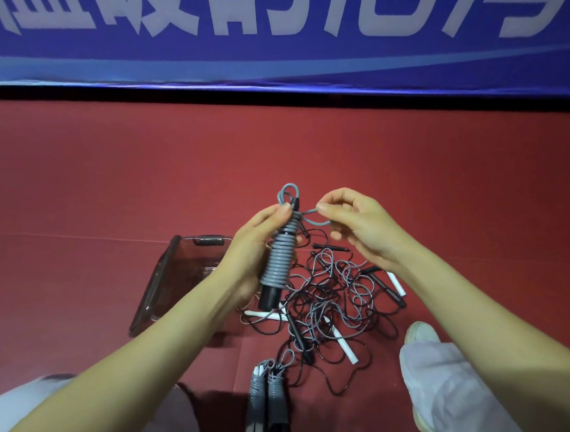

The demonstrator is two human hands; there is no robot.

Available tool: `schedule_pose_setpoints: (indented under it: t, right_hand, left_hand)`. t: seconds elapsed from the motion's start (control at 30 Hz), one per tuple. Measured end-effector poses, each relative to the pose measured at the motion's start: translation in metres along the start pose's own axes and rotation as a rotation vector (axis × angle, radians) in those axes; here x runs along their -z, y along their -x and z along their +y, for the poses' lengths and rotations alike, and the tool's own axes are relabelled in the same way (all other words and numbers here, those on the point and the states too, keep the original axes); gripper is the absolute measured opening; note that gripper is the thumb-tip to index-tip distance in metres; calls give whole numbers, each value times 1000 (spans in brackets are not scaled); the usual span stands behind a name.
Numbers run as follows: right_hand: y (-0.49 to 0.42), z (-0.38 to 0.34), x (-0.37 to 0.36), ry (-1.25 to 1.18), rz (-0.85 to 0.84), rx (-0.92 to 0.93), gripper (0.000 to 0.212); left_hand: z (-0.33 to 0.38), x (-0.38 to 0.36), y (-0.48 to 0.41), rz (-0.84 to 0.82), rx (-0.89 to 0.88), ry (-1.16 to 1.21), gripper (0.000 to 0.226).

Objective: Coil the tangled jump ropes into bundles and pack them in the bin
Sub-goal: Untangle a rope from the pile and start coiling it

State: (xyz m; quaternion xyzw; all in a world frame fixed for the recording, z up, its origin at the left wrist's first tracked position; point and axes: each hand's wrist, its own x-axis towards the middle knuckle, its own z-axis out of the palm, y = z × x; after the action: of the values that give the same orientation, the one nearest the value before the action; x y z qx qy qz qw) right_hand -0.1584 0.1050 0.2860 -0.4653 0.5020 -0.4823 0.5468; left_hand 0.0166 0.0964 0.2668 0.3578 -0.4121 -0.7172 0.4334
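My left hand [255,247] grips a black jump-rope handle wound tightly with grey rope [279,259], held up above the floor. My right hand [353,225] pinches the loose grey rope end [313,216], which loops beside the handle's top. Below lies a tangled pile of black and grey ropes [331,299] with white and black handles. A finished grey-wound bundle [267,401] rests on the floor near my knees. The clear plastic bin [168,281] sits at the left of the pile, partly hidden by my left forearm.
The floor is a red mat [110,192]. A blue banner with white characters [267,35] runs along the back. My knees in light trousers and a white shoe [422,332] flank the pile at the bottom left and right.
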Motion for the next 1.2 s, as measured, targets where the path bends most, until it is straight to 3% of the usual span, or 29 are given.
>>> schedule_pose_setpoints:
  t: [0.2, 0.37, 0.47, 0.53, 0.63, 0.73, 0.9, 1.03, 1.2]
  right_hand:
    - [3, -5, 4, 342, 65, 59, 16]
    - [11, -10, 7, 904, 171, 125, 18]
    - [17, -5, -6, 1227, 125, 269, 19]
    - [18, 0, -11, 1151, 89, 361, 16]
    - [15, 1, -9, 627, 103, 291, 15]
    - [12, 1, -9, 260, -40, 216, 22]
    - [12, 1, -9, 365, -2, 359, 27]
    - [7, 2, -7, 338, -24, 269, 27]
    - [6, 3, -1, 378, 143, 227, 15]
  left_hand:
    - [-10, 7, -4, 77, -102, -153, 24]
    - [-16, 8, -7, 120, -138, -251, 19]
    - [-24, 7, -10, 171, -197, -403, 19]
    - [-27, 6, -12, 182, -193, -433, 20]
    - [-30, 5, -11, 177, -160, -386, 19]
    - [-29, 2, -10, 138, -165, -326, 21]
    - [-18, 2, -8, 101, -205, -297, 27]
    - [-18, 4, -7, 96, -277, -461, 29]
    - [-17, 2, -1, 27, -292, -480, 32]
